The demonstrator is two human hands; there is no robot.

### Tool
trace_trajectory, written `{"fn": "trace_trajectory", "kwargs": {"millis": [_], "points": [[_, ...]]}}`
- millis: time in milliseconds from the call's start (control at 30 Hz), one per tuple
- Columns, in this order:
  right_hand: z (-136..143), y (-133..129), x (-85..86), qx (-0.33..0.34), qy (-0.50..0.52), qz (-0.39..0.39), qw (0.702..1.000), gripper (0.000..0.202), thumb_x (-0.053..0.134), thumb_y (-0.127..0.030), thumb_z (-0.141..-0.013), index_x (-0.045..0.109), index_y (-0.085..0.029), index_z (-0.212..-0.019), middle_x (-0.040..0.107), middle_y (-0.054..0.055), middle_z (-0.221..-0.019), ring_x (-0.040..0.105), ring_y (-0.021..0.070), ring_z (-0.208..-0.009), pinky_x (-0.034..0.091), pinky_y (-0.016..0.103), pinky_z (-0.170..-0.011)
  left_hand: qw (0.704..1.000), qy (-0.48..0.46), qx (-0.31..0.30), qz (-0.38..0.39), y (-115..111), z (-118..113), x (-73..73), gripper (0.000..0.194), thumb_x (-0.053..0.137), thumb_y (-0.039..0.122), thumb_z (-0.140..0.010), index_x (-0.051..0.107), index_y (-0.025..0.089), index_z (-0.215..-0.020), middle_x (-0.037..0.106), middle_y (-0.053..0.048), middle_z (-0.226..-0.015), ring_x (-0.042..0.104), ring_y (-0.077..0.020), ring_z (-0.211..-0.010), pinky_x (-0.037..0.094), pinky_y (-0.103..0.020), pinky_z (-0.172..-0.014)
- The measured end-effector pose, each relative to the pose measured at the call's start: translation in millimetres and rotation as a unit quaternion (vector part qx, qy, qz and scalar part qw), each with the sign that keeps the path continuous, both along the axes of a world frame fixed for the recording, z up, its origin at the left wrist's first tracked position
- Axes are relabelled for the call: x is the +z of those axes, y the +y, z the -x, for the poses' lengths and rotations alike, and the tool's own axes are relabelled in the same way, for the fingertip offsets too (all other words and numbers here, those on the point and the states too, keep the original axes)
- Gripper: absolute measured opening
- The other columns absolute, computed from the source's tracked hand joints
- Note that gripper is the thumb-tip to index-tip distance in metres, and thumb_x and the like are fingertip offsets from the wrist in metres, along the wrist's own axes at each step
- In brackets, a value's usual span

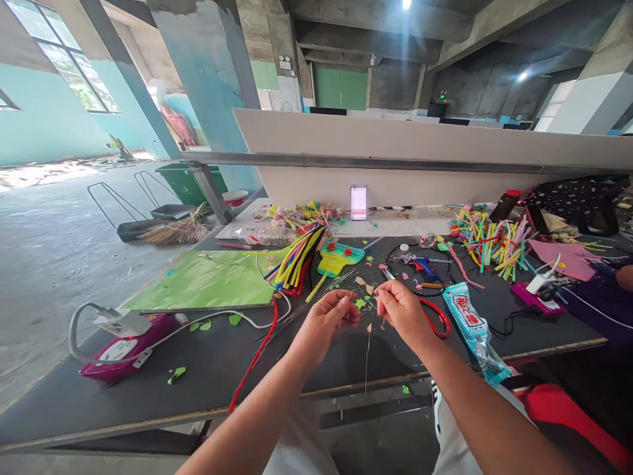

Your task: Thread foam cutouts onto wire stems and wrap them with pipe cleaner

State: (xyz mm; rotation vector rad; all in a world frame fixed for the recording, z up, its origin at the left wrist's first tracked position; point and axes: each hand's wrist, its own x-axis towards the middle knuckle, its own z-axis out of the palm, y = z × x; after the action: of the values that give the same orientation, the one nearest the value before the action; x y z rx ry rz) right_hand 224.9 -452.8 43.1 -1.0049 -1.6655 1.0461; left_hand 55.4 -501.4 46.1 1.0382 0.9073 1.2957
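Note:
Above the front of the dark table, my left hand (332, 313) is closed in a pinch, a very fine strand showing at its fingertips. My right hand (399, 307) is just across from it, thumb and fingers also pressed together on a fine strand. A thin pale wire (367, 361) hangs below and between the two hands, past the table's front edge; where its upper end runs is too fine to make out. Beyond the fingers lie green and tan paper scraps (361, 303). Red-handled scissors (442, 323) rest right beside my right wrist.
Left are a green sheet (198, 280), a bundle of coloured pipe cleaners (297, 260) and a purple power strip (116, 346). A yellow-and-blue fuzzy piece (339, 257), blue glue gun (424, 265), blue packet (467, 310) and more pipe cleaners (494, 244) lie further back. A phone (359, 202) stands upright.

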Motion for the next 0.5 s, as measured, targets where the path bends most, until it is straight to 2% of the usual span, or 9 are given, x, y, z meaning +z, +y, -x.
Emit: {"fn": "trace_trajectory", "kwargs": {"millis": [167, 333, 500], "points": [[4, -1, -5.4, 0.004, -0.025, -0.014, 1.0, 0.019, 0.045, -0.038, -0.088, 0.055, -0.022, -0.084, 0.055, -0.004, -0.053, 0.039, 0.0082, -0.037, 0.029, 0.02, -0.039, 0.997, 0.065, 0.01, -0.03, 11, 3, 2.1, 0.025, 0.055, 0.039, -0.083, 0.058, 0.014, -0.085, 0.059, 0.0, -0.06, 0.051, -0.0088, -0.052, 0.037, -0.021, -0.052], [7, -2, -7.7, 0.012, -0.044, -0.003, 0.999, 0.019, 0.044, -0.037, -0.088, 0.055, -0.022, -0.081, 0.054, -0.004, -0.051, 0.042, 0.0091, -0.039, 0.031, 0.02, -0.041, 0.993, 0.086, 0.061, -0.057, 16, 1, -5.2, 0.021, 0.057, 0.035, -0.081, 0.059, 0.014, -0.08, 0.057, 0.001, -0.058, 0.047, -0.0075, -0.05, 0.035, -0.02, -0.049], [6, -1, -4.4, 0.011, -0.066, 0.005, 0.998, 0.019, 0.044, -0.035, -0.088, 0.054, -0.022, -0.078, 0.054, -0.005, -0.049, 0.042, 0.009, -0.038, 0.032, 0.02, -0.041, 0.994, 0.061, 0.075, -0.05, 16, -2, -8.1, 0.021, 0.058, 0.034, -0.08, 0.061, 0.013, -0.078, 0.058, 0.0, -0.058, 0.046, -0.0064, -0.049, 0.033, -0.018, -0.048]]}}
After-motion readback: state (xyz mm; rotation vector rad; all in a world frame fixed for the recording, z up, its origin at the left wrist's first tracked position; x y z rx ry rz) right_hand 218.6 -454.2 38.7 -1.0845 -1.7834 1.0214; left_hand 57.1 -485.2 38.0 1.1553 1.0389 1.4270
